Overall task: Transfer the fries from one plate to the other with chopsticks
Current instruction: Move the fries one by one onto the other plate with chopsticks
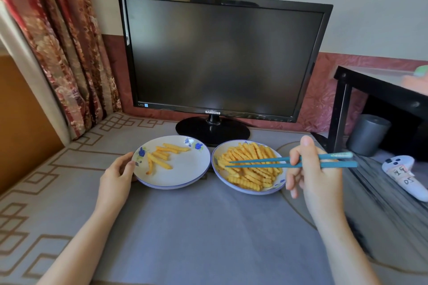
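Observation:
Two white plates with blue flowers sit side by side on the grey cloth. The right plate [275, 186] is heaped with crinkle-cut fries [251, 172]. The left plate [185, 171] carries several fries [162, 156] near its far left part. My left hand [117, 174] grips the left plate's left rim. My right hand [311, 169] holds teal chopsticks [264, 162] level, their tips slightly apart over the left side of the fry pile. No fry is visibly pinched between the tips.
A black monitor [220, 58] stands just behind both plates, its round base [212, 131] near their far rims. A patterned curtain [62, 41] hangs at left. At right are a black table [379, 90], a grey cylinder [368, 134] and a white controller [405, 173].

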Demonstrator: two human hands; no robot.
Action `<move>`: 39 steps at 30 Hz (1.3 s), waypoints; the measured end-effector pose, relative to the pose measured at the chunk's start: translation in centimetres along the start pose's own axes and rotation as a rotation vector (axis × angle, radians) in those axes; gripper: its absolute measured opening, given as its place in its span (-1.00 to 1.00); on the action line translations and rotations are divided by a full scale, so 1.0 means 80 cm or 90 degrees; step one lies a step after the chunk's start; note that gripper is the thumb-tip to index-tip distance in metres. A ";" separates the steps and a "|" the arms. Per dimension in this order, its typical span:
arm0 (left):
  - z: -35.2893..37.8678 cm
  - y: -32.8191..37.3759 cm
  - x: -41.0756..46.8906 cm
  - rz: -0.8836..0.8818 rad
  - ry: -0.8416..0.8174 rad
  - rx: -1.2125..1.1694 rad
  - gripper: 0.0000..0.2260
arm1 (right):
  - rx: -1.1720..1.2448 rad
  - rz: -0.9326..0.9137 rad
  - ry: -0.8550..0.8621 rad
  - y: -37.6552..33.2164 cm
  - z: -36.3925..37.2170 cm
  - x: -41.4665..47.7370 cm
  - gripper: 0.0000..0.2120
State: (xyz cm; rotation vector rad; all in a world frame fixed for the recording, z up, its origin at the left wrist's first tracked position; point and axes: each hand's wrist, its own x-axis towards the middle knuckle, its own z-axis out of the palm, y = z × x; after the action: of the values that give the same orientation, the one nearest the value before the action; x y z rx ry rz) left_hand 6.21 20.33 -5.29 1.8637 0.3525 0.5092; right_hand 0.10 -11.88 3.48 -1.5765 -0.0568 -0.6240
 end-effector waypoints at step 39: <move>0.000 -0.004 0.004 -0.011 -0.001 0.014 -0.73 | 0.098 0.036 -0.171 0.024 0.109 -0.027 -0.61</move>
State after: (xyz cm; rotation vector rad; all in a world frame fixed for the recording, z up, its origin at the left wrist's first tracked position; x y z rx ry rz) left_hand 6.50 20.65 -5.53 1.8812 0.3749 0.4942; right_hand 2.10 -3.26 1.03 -1.4978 -0.2551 -0.3520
